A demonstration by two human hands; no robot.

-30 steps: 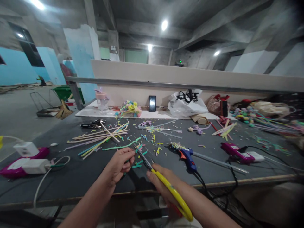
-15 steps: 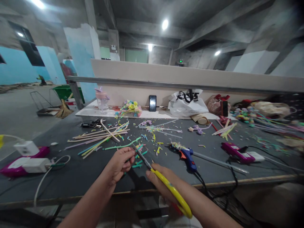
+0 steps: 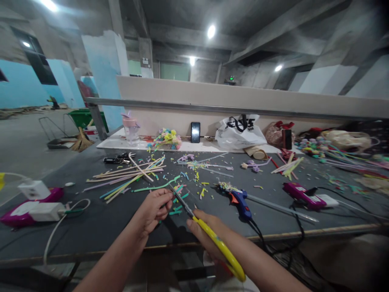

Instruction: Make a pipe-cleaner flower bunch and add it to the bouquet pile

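My right hand (image 3: 206, 229) is closed on the yellow handles of a pair of scissors (image 3: 217, 243), whose blades point up and left. The blade tips reach the fingertips of my left hand (image 3: 158, 207). My left fingers are pinched together; what they hold is too small to make out. A green stick (image 3: 156, 187) lies just beyond the left fingers. Cut green pieces (image 3: 175, 211) are scattered under the blades. To the left lies a pile of pastel sticks (image 3: 127, 174).
A blue glue gun (image 3: 242, 204) with its cable lies right of my hands. Purple power strips (image 3: 305, 196) sit at both sides. Along the back stand a phone (image 3: 195, 132), a cup (image 3: 130, 132), a white bag (image 3: 240, 134) and a flower bunch (image 3: 167, 139).
The scissors' yellow handle has shifted very slightly at its lower end. Both hands otherwise keep their places.
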